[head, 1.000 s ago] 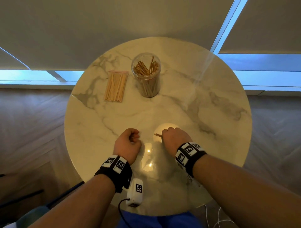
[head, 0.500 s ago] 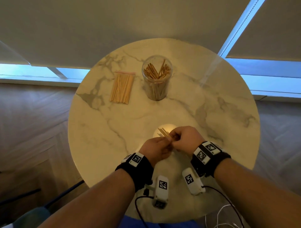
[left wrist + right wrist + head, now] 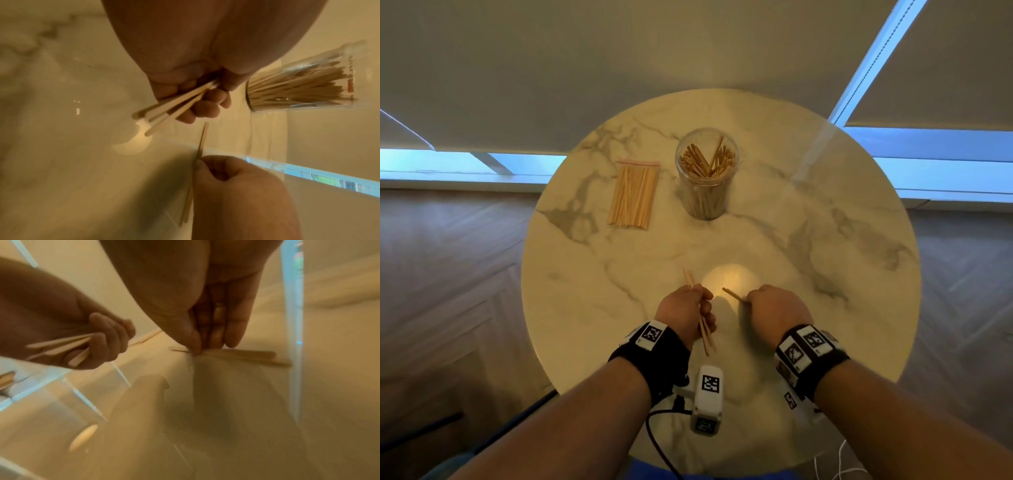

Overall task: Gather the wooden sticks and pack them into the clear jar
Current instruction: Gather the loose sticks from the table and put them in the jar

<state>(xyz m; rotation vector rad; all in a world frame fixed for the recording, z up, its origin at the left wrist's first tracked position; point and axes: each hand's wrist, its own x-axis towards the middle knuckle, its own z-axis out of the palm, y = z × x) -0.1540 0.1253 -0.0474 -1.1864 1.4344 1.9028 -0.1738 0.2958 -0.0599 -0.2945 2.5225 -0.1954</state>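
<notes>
The clear jar (image 3: 706, 178) stands upright at the back of the round marble table (image 3: 825, 274), with many wooden sticks in it. My left hand (image 3: 702, 305) grips a small bundle of sticks (image 3: 703, 329) near the front of the table. In the left wrist view these sticks (image 3: 174, 110) fan out from its curled fingers, and the jar (image 3: 298, 87) shows behind. My right hand (image 3: 751, 299) pinches one stick (image 3: 732, 294) low over the tabletop. The right wrist view shows thumb and fingers (image 3: 195, 348) closed on that stick (image 3: 246, 354).
A clear bag of more sticks (image 3: 635, 197) lies flat left of the jar. The table's front edge sits under my wrists, with white camera units (image 3: 707, 394) and cables there. Wooden floor surrounds the table, and window blinds hang behind it.
Half a second ago my hands met over the table with sticks between them. They have since parted: the left keeps the bundle, and the right has dropped to the tabletop and pinches another stick.
</notes>
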